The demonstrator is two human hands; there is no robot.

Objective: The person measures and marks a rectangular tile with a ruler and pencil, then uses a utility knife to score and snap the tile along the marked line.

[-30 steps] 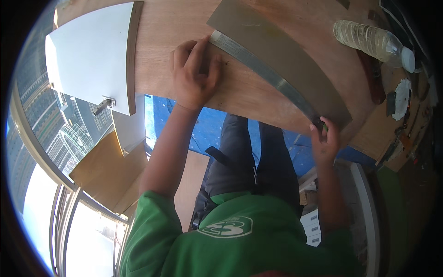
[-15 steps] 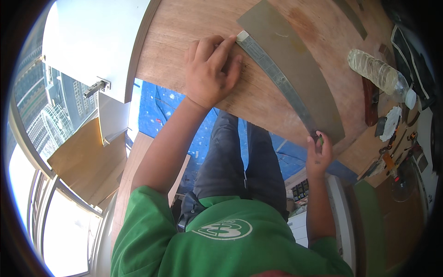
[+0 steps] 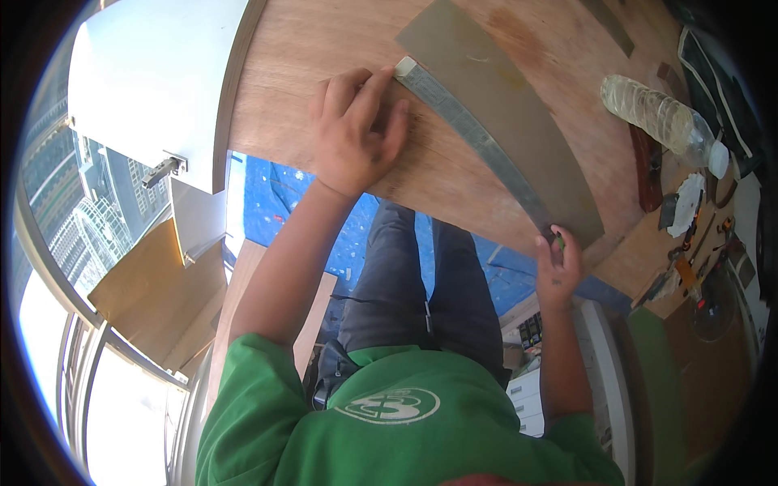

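A long grey strip [image 3: 478, 138] with faint markings and a pale end lies along the near edge of a flat grey-brown board [image 3: 506, 93]. Both rest on a reddish-brown wooden panel [image 3: 324, 40]. My left hand [image 3: 354, 134] lies on the panel, thumb apart from the fingers, its index fingertip touching the strip's pale end. At the strip's other end is my right hand [image 3: 561, 263]. Its thumb and index finger are closed on a small green object [image 3: 559, 242], mostly hidden by the fingers, so its kind cannot be made out.
To the right lie a clear plastic bottle [image 3: 656, 113], a dark red-brown tool [image 3: 646, 170], a black bag [image 3: 717, 89] and several hand tools. A white cabinet panel [image 3: 150, 81] with a hinge [image 3: 164, 170] stands left. Blue sheeting [image 3: 279, 202] covers the floor.
The view has shifted slightly, so the board, strip and bottle appear a little further left. Both hands keep their places at the strip's ends.
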